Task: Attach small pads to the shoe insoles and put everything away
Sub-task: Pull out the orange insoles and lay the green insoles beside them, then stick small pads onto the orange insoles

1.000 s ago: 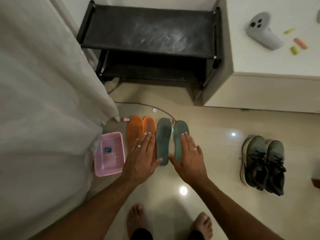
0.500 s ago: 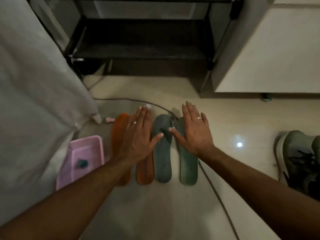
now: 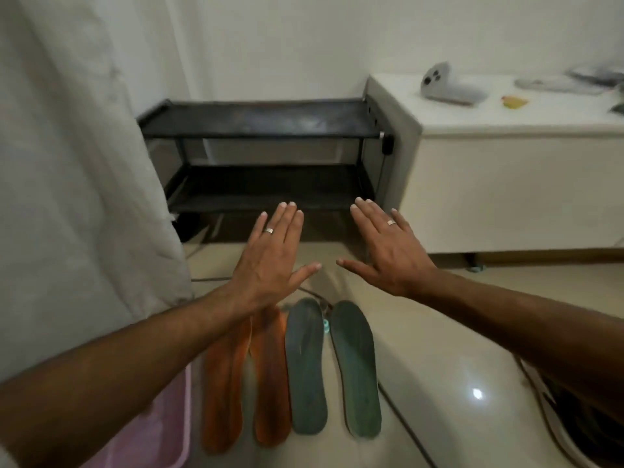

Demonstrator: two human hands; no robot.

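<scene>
Two orange insoles (image 3: 248, 380) and two grey-green insoles (image 3: 332, 369) lie side by side on the shiny floor in front of me. A tiny teal pad (image 3: 325, 326) sits between the tops of the green pair. My left hand (image 3: 273, 258) and my right hand (image 3: 385, 251) hover flat, palms down, fingers straight, above and beyond the insoles; neither holds anything. A pink plastic basket (image 3: 169, 430) lies at the lower left, partly hidden by my left forearm.
A black two-tier shoe rack (image 3: 263, 123) stands against the wall ahead. A white cabinet (image 3: 506, 184) on the right carries a grey controller (image 3: 445, 86) and small items. A pale curtain (image 3: 77, 163) hangs on the left. A cable (image 3: 408, 430) runs across the floor.
The view has tilted up to the rack and wall. Both hands have lifted off the insoles and moved forward, still flat and apart. The shoes at the right have left the view.
</scene>
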